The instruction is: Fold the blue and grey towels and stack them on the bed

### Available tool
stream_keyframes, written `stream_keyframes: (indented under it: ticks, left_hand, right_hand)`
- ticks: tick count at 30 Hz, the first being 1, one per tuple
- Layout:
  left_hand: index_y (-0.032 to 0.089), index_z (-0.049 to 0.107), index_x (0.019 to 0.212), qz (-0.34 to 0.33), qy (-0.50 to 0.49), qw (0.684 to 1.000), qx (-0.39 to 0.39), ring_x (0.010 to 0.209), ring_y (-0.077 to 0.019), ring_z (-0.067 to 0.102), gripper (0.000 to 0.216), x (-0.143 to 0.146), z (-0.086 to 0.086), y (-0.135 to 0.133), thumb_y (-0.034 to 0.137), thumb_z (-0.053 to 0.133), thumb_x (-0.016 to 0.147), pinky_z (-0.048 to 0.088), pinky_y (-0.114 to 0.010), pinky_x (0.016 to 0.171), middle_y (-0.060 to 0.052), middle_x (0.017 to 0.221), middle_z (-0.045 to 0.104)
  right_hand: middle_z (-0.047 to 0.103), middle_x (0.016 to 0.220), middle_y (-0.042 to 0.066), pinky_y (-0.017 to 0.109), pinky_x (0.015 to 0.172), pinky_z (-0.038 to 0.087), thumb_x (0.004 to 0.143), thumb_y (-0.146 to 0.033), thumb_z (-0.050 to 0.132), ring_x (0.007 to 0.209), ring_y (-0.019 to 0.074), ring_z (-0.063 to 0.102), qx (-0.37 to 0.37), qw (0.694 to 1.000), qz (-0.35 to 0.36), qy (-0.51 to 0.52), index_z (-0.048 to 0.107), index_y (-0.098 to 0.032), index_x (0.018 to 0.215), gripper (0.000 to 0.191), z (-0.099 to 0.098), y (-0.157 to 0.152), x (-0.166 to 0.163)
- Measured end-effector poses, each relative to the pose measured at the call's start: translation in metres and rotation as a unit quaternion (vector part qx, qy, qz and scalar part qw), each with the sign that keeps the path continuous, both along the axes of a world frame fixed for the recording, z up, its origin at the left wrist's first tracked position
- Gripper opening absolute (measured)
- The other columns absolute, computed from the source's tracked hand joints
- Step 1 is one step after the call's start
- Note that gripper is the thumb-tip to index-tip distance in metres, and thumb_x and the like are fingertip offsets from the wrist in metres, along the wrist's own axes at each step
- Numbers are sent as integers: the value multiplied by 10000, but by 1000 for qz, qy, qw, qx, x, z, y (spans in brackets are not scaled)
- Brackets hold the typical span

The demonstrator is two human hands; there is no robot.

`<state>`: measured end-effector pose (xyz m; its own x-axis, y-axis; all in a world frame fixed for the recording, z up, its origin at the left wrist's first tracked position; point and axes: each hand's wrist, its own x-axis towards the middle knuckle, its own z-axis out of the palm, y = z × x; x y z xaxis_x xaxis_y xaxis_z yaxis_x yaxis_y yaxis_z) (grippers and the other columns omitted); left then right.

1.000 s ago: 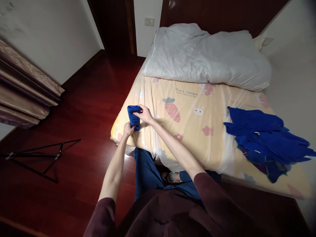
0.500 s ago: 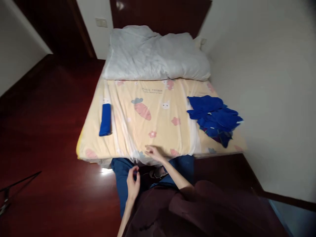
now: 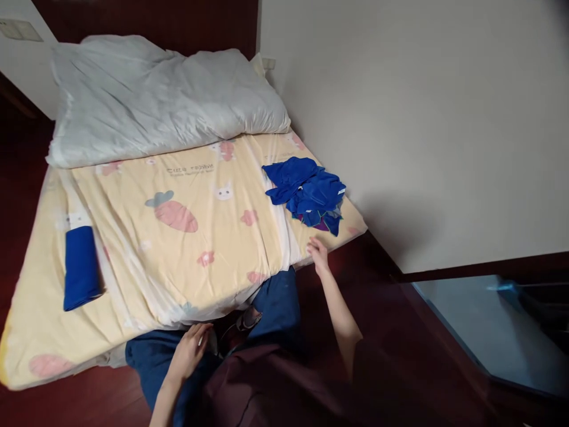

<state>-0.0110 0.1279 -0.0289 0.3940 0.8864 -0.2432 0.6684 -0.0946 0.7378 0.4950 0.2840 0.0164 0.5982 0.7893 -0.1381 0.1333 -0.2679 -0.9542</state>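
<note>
Purple cloth [image 3: 320,222] mostly hidden under blue clothes [image 3: 306,181]. Writing on white tag [image 3: 341,191] too small to read. Switch [image 3: 21,29] cut off by left edge, headboard [image 3: 186,24] by top. Dark thing [image 3: 540,302] at right edge: can't tell what.

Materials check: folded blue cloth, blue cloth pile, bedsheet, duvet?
Folded blue cloth: fabric, matte and smooth-looking; fiber unclear.
Blue cloth pile: soft, thin-looking matte fabric, judging by its loose, limp folds; possibly knit.
Bedsheet: thin printed fabric, wrinkling finely; cotton or polyester, can't tell.
Duvet: pale gray woven-looking cover, faint sheen, puffy creases suggesting soft filling; the filling itself is hidden.
</note>
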Motion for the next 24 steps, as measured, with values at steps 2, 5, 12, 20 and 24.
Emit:
stream_keyframes:
  ticks: [2,5,12,20,24]
  left_hand:
    - [300,704,1143,45,4,999,2,1108,-284,665,376,-1,-5,-7,406,397,954,529,-431,1017,-89,1162,711]
    - [327,716,1092,73,28,997,-21,1066,-289,695,369,10,-14,-33,426,399,933,557,-430,982,-76,1122,730]
    - [340,712,1088,13,57,992,-114,1060,-258,694,416,38,-17,-69,381,316,970,556,-386,944,-60,1125,729]
    - [212,682,1140,-4,86,995,-55,1030,-258,666,434,50,5,-50,335,285,1015,506,-366,939,-128,1080,705]
    - [214,682,1150,-42,69,995,-64,1043,-244,656,428,59,7,-56,327,290,1021,495,-345,938,-115,1098,704]
  right_hand:
    - [598,1362,185,391,960,544,806,-339,574,1189,271,620,-2,992,-11,-125,701,-129,1198,462,13,41,28]
    - [423,1542,178,418,1114,423,864,-237,489,1373,275,455,-43,944,-9,-328,678,-135,1285,472,35,97,60]
    - [290,1632,160,583,1114,360,909,-223,469,1441,359,307,-211,881,11,-423,615,-186,1374,489,50,158,96]
    - [604,1267,304,519,1088,410,890,-79,409,1246,307,576,6,948,-114,-298,609,-19,1303,463,60,166,134]
    - [646,1113,280,461,1015,489,921,-31,369,982,238,704,197,964,-167,-66,656,-36,1236,426,107,168,140]
